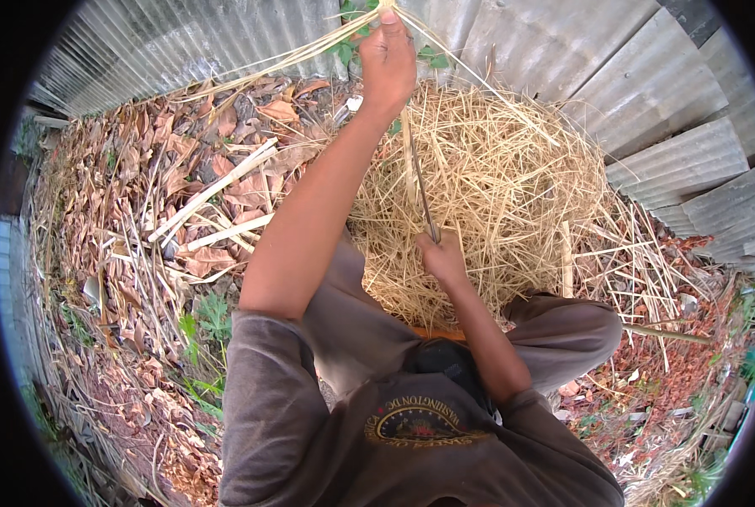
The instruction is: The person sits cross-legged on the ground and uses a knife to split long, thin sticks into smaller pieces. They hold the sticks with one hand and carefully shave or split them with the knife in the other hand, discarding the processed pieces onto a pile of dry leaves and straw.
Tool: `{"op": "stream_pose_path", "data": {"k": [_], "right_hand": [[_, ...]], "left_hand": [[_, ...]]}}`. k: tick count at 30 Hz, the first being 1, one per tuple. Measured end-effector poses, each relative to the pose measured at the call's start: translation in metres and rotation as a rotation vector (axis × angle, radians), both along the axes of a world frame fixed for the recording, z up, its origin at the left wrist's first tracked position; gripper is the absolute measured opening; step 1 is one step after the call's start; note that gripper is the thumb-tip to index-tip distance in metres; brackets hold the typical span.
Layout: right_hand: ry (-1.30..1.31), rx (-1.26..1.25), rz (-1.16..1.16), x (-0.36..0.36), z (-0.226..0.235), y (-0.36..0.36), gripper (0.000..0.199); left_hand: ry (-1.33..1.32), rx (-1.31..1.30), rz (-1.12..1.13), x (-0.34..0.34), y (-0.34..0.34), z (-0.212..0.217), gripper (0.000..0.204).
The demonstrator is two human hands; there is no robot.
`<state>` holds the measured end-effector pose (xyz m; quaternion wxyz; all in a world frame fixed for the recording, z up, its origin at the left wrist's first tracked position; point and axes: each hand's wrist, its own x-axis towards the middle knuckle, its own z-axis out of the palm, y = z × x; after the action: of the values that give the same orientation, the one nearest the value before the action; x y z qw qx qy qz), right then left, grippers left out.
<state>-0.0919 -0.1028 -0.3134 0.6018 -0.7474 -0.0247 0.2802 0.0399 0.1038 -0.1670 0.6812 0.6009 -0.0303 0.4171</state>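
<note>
Left hand (386,51) is raised at arm's length and closed on a bundle of pale straw strands (293,55) that fan out toward the corrugated metal fence (563,59). Right hand (442,253) sits lower, near the body, gripping the end of a thin dark rod (420,182). The rod's long axis runs up from the right fist toward the left hand, above the straw pile (513,186).

Corrugated metal sheets (563,51) wall off the top and right of the frame. Dry brown leaves (183,169) cover the ground at left, with pale split stalks (217,190) lying across them. Green weeds (209,321) sprout at lower left. Reddish leaf litter (690,338) spreads at lower right.
</note>
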Motion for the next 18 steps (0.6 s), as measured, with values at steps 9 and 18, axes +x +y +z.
{"op": "stream_pose_path", "data": {"k": [9,18], "right_hand": [[-0.034,-0.305,-0.050,-0.012,-0.154,-0.004,0.031],[0.868,0.533,-0.071,-0.002,-0.067,0.002,0.028]], "left_hand": [[0.120,-0.093,0.007,-0.003,0.005,0.002,0.052],[0.114,-0.161,-0.009,-0.008,0.025,0.000,0.060]]}}
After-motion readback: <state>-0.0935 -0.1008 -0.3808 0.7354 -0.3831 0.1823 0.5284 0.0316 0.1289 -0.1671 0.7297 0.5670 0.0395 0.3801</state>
